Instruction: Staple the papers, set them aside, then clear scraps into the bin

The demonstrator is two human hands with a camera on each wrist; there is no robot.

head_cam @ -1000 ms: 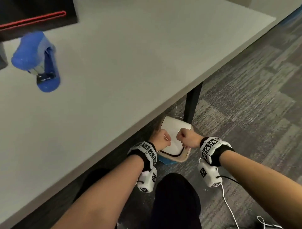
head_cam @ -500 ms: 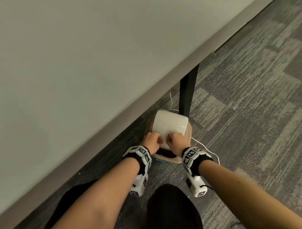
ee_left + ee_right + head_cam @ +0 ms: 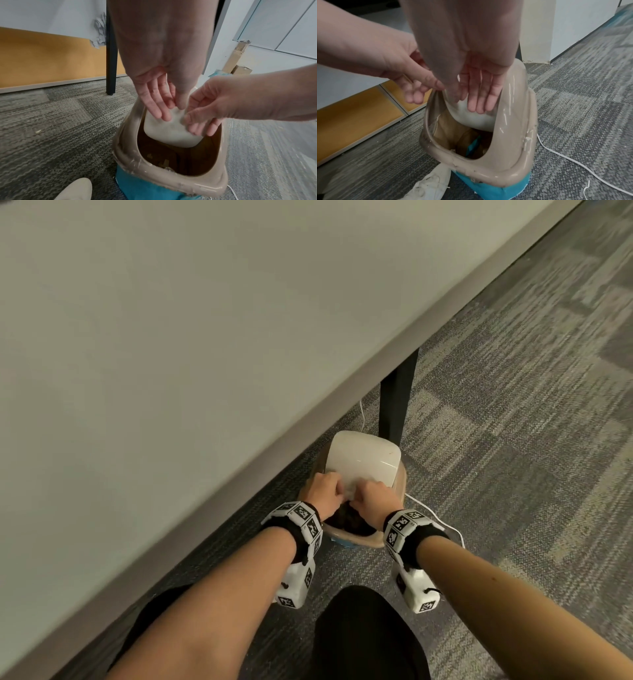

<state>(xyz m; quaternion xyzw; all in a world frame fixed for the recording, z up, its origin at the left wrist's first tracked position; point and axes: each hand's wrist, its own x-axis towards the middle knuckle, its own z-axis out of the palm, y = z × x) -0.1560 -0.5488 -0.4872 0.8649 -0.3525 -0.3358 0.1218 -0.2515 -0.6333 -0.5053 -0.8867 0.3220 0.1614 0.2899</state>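
Both hands (image 3: 352, 494) now pressing bin's (image 3: 171, 181) white flap (image 3: 363, 460) inward.

Both forearms reach forward and down, side by side, each with a marker-covered band at the wrist. The left hand (image 3: 323, 494) and right hand (image 3: 376, 501) meet knuckle to knuckle, backs up. In the wrist views, each hand's fingers (image 3: 157, 108) point downward, nearly straight and loosely spread, the 2 sets of fingertips close together.
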